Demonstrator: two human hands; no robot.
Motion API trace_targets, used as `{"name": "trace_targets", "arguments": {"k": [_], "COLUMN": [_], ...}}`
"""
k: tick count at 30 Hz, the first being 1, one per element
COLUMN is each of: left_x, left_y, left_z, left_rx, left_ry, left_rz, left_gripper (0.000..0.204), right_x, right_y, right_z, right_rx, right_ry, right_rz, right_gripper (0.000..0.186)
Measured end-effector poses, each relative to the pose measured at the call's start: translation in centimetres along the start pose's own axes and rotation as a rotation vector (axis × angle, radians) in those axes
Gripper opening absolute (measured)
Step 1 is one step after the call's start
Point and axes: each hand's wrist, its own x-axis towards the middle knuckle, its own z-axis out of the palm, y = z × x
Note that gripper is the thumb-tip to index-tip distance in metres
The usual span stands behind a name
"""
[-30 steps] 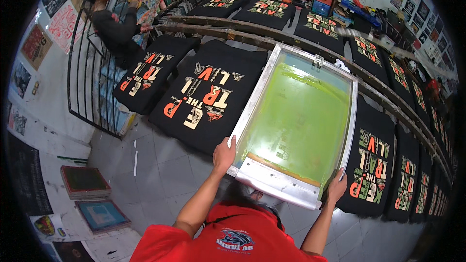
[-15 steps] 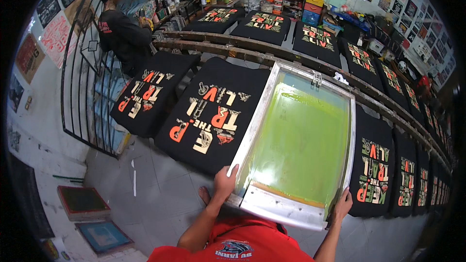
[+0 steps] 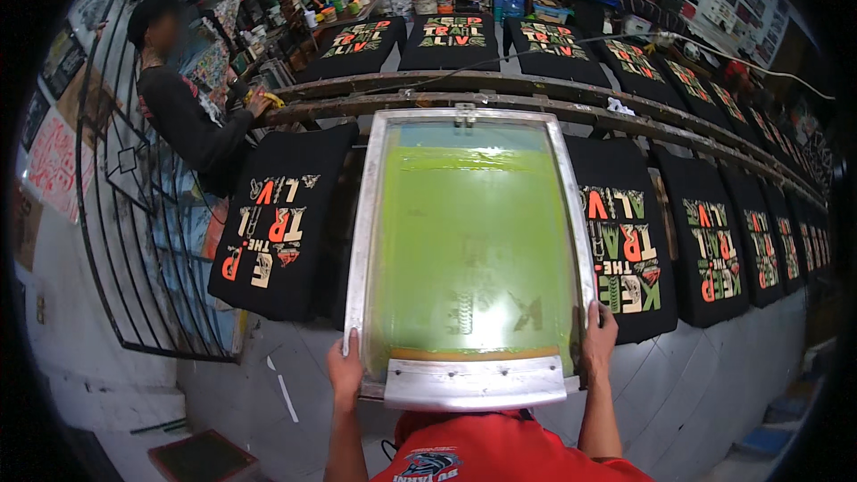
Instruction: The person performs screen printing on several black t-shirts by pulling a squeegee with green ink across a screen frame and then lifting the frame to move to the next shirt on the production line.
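Note:
A silk-screen frame (image 3: pixel 577 214) with silver metal sides and a green-coated mesh (image 3: pixel 473 241) lies in front of me, above the near row of shirts. My left hand (image 3: pixel 346 368) grips its near left side, fingers closed round the edge. On the near right side my right hand (image 3: pixel 599 339) is closed in the same way. A wide metal squeegee (image 3: pixel 473 382) rests across the near end of the screen, between both hands. A small metal clamp (image 3: pixel 465 116) sits at the far end. Whatever lies beneath the frame is mostly hidden.
Black printed T-shirts flank the frame, one at left (image 3: pixel 286 232) and several at right (image 3: pixel 625 241). Wooden rails (image 3: pixel 393 98) run behind, with another row of shirts beyond. A person (image 3: pixel 192 107) stands at far left by a metal grille (image 3: pixel 152 277), one hand on a yellow object.
The frame has moved left and straightened, now covering the shirt position beside the leftmost shirt. Both my hands moved with it. The view has turned right, and the co-worker's arm now reaches toward the rail.

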Motion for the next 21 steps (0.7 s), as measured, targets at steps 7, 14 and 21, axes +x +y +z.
{"name": "trace_targets", "arguments": {"k": [7,14,21], "left_x": [8.1,12.8,13.5], "left_y": [-2.8,-4.9,-2.9], "left_z": [-5.8,-6.3,-5.4], "left_rx": [0.051,0.02,-0.059], "left_ry": [-0.036,-0.073,-0.102], "left_rz": [0.017,0.026,0.0], "left_gripper": [0.059,0.058,0.054], "right_x": [-4.2,-5.6,-5.3], "right_y": [-4.2,-7.3,-6.9], "right_z": [7.1,9.5,10.2], "right_rx": [-0.002,-0.008,0.014], "right_ry": [0.013,0.04,0.063], "right_rz": [0.019,0.064,0.065], "right_gripper": [0.063,0.064,0.061]}}
